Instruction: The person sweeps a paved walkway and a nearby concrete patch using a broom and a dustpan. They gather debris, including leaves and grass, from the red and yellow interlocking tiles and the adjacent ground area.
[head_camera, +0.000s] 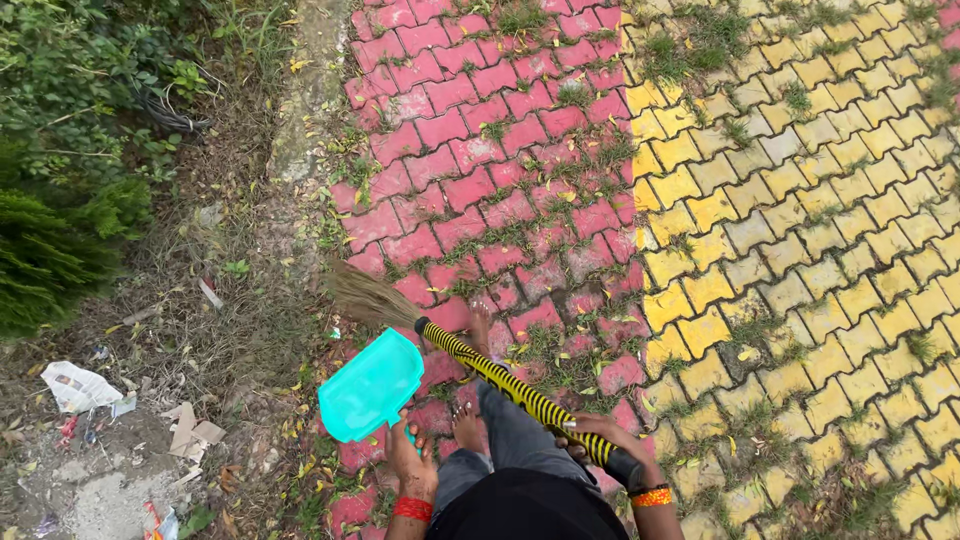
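1. The red paving (480, 130) serves as the landmark: a strip of interlocking red blocks with grass and small yellow leaves in the joints.
2. To the right of the red paving lies yellow paving (800, 230) of the same block shape, also tufted with grass.
3. Along the left edge of the red paving runs a worn stone kerb (305, 100), and beyond it bare soil with dry grass, green shrubs (60, 190) and scattered litter: a crumpled white wrapper (78, 386) and bits of torn cardboard (192, 428).
4. Near the lower part of the red paving, the right hand (600, 440) is closed around the black-and-yellow striped handle of a broom (490, 378), fingers wrapped over the shaft near its upper end.
5. The broom slants up and to the left from that grip; its straw bristles (362, 295) rest at the red paving's left edge.
6. The left hand (412, 462) grips the short handle of a turquoise dustpan (370, 387), fingers curled shut on it; the pan sits just in front of the fingers, low over the red paving's left edge, just below the bristles.
7. Two bare feet (468, 425) stand on the red paving between pan and broom handle.
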